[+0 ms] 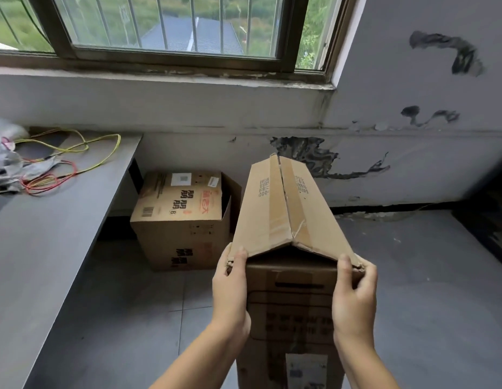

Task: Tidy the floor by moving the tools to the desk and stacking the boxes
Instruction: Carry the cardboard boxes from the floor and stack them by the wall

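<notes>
A tall brown cardboard box [292, 310] is held up in front of me, its two top flaps raised into a peak. My left hand [230, 290] grips its upper left corner, thumb on the flap edge. My right hand [353, 296] grips the upper right corner, fingers curled round the flap's edge. A second cardboard box [182, 220] with red and black print stands on the floor by the wall, under the desk's end, one flap open on its right side.
A grey desk [48, 242] runs along the left, carrying yellow and red wires [62, 164] and crumpled plastic [6, 153]. A barred window [165, 26] sits above a stained wall. Grey tiled floor [426, 290] spreads to the right.
</notes>
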A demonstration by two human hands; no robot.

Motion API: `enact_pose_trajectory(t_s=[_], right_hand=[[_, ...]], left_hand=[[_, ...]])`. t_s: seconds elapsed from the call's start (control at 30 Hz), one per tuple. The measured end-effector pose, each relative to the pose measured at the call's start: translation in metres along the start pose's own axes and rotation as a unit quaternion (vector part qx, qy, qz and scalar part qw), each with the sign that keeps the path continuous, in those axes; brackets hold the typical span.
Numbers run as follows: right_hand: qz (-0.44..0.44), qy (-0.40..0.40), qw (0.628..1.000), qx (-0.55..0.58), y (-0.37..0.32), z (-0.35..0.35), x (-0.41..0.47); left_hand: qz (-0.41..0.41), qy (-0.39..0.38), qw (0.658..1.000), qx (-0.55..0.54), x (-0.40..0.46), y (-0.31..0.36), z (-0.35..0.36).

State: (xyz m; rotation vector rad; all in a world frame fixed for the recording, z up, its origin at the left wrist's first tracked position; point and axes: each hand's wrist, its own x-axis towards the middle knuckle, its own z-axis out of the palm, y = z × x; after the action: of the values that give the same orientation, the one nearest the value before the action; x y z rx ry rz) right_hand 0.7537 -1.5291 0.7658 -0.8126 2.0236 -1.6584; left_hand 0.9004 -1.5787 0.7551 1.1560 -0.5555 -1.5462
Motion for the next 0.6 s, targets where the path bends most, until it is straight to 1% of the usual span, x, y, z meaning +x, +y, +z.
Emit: enact_pose_trajectory(t_s=[0.13,0.27,0.37,0.5,0.6], right_hand=[[0.035,-0.015,0.999,-0.009,0.026,0.036,0.083],[0.073,-0.061,0.995,-0.032,0.059,0.081,0.186],[0.094,-0.094,0.99,-0.035,0.083,0.111,0.23],[0.119,-0.124,0.983,-0.063,0.135,0.164,0.28],[0.143,-0.129,0.981,-0.035,0.181,0.192,0.293]], left_hand=[[-0.005,0.021,1.0,0.014,0.077,-0.02,0.043],[-0.019,0.075,0.997,0.022,0.163,-0.045,0.091],[-0.046,0.114,0.992,0.022,0.21,-0.06,0.106],[-0.057,0.148,0.987,0.016,0.284,-0.093,0.107],[-0.059,0.164,0.984,0.031,0.319,-0.126,0.089]])
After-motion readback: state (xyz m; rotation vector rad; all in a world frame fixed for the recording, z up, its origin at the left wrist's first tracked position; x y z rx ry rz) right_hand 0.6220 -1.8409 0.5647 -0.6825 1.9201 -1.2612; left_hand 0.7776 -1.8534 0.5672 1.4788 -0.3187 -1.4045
